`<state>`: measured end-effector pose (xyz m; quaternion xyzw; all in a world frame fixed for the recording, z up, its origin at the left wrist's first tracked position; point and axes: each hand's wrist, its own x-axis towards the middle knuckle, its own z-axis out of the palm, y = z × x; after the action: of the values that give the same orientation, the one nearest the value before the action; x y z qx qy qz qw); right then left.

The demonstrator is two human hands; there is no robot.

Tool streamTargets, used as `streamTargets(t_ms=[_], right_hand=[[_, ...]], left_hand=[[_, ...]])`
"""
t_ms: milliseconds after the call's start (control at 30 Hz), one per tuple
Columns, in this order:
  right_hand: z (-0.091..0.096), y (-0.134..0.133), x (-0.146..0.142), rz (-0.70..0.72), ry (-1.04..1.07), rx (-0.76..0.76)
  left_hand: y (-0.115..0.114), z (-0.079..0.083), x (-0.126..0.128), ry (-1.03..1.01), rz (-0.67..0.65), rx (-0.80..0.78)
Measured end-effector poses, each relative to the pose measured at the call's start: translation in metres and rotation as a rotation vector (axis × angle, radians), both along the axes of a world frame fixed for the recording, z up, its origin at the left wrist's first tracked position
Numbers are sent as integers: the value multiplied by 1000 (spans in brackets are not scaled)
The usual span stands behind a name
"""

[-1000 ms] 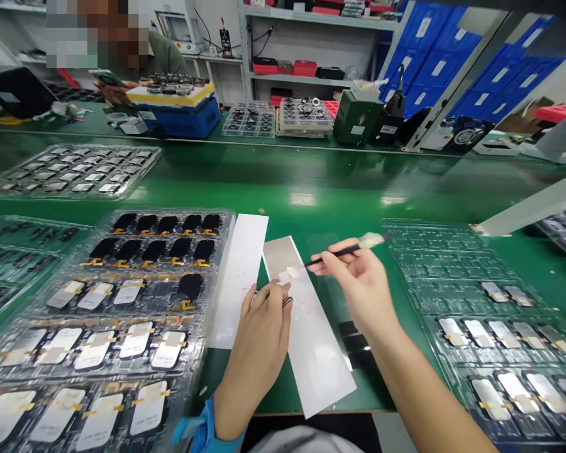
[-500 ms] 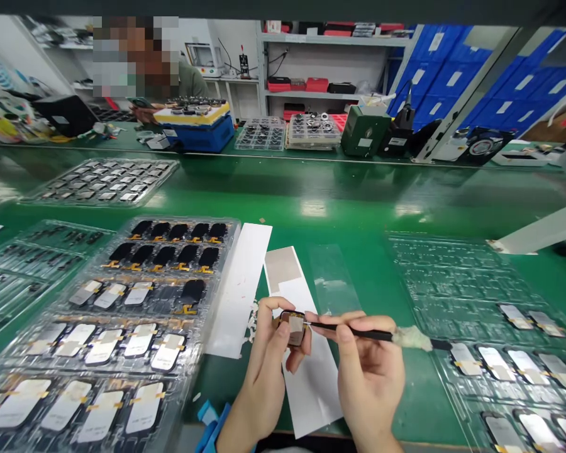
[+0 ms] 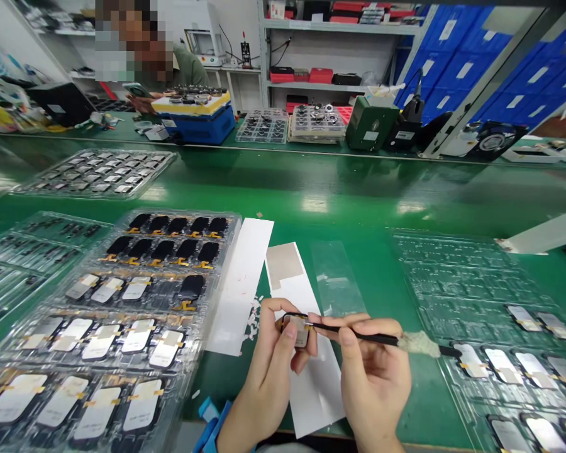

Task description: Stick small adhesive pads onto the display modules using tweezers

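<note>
My left hand [image 3: 273,362] pinches a small watch-size display module [image 3: 298,333] by its edges, its silvery back facing me, with the thumb lying across it. An orange flex strip shows near its upper edge. My right hand [image 3: 377,371] is closed around black tweezers [image 3: 377,338], whose rear part is wrapped in whitish tape. Their tip touches or nearly touches the module's upper right edge; the exact contact is too small to make out. Beneath both hands lies a white backing sheet [image 3: 318,393] with a grey-beige film patch [image 3: 283,264] at its far end.
On the left, a clear tray [image 3: 231,236] holds several display modules, black or silver side up. Another clear tray [image 3: 446,277] on the right carries silver-backed ones. White paper [image 3: 245,277], scraps [image 3: 252,318] and clear film [image 3: 337,277] lie between. A person [image 3: 191,66] sits across the bench.
The view has shifted slightly. The module is tilted a little differently, its back now brighter, and the tweezers' tip stays at its upper right edge. Both hands keep their holds.
</note>
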<state>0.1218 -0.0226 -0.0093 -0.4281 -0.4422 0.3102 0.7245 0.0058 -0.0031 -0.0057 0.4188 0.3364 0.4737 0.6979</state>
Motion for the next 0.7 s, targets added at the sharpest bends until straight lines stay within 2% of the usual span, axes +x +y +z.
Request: streamTargets(t_ms=[367,533,700], right_hand=[[-1,0,-2,-5,26,-19],[3,2,-4,-45,37,1],[2,1,-2,-14,40,0]], left_hand=[[0,-2,0,29,-3,12],[-3,-3,3,36,83,43],[1,-9,3,80,125,54]])
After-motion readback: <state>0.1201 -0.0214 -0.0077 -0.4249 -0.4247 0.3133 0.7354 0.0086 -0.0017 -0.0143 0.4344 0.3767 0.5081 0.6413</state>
